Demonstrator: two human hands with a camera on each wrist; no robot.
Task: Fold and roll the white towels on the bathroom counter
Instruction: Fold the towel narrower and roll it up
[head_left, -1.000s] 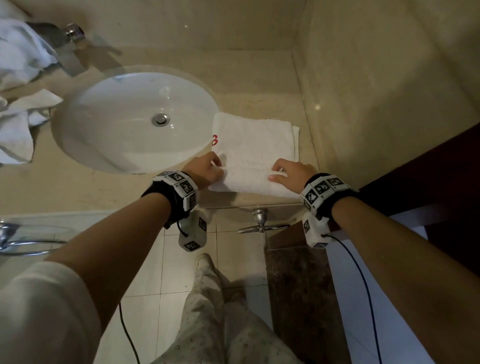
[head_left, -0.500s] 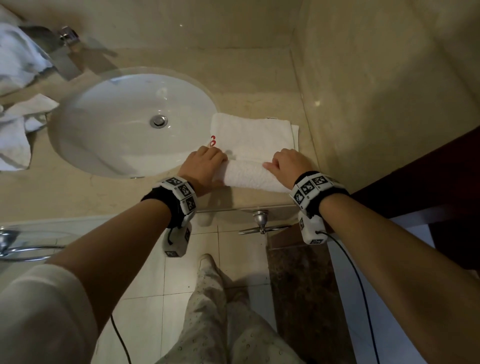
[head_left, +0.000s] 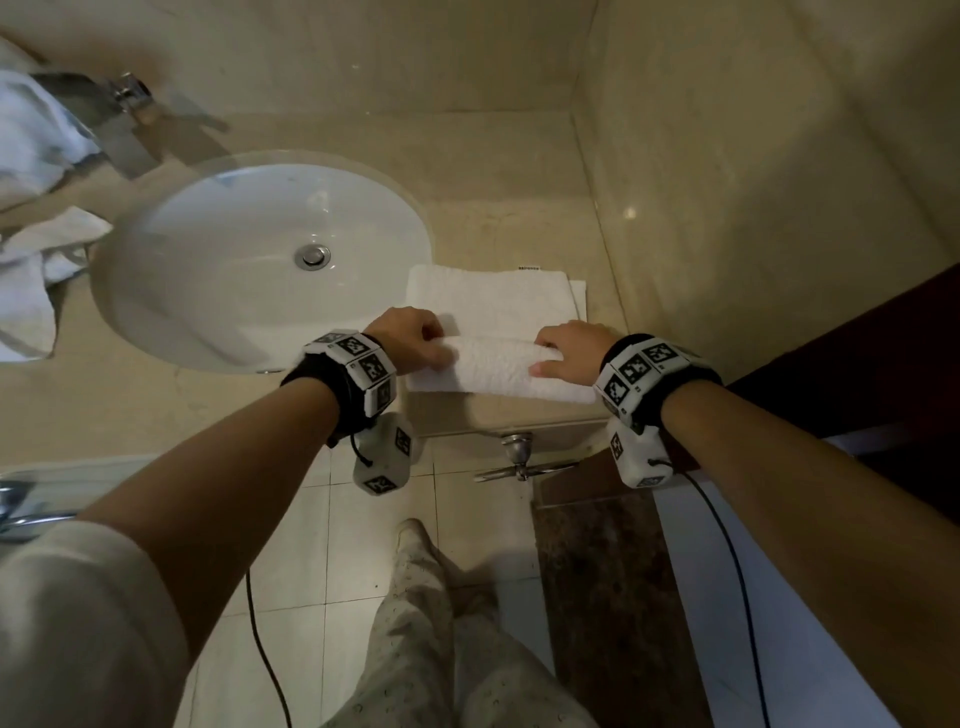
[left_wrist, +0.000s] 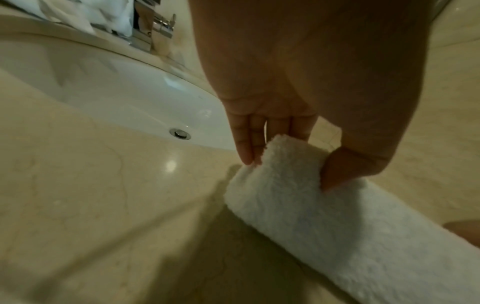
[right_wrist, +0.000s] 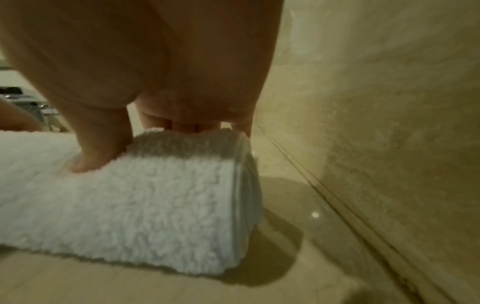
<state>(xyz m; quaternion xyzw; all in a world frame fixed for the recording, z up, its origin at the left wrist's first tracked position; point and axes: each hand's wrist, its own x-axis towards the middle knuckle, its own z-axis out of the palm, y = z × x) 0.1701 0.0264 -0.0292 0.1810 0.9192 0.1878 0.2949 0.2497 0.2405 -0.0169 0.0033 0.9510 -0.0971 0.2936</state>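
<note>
A white towel (head_left: 493, 306) lies folded on the beige counter (head_left: 208, 405), right of the sink. Its near part is wound into a thick roll (head_left: 498, 366) across the counter's front edge. My left hand (head_left: 410, 340) grips the roll's left end (left_wrist: 272, 181), fingers over the far side and thumb on the near side. At the roll's right end (right_wrist: 182, 195) my right hand (head_left: 566, 353) holds it the same way, thumb pressed into the pile. The far half of the towel still lies flat.
An oval white sink (head_left: 260, 260) fills the counter's left, with a chrome tap (head_left: 130, 98) behind it. Loose white towels (head_left: 31, 249) are heaped at the far left. A beige wall (head_left: 753, 182) stands close on the right. A chrome handle (head_left: 519, 457) sticks out below the counter edge.
Both hands have rolled the towel's near edge away from me. The roll has grown thicker and less flat towel shows beyond it.
</note>
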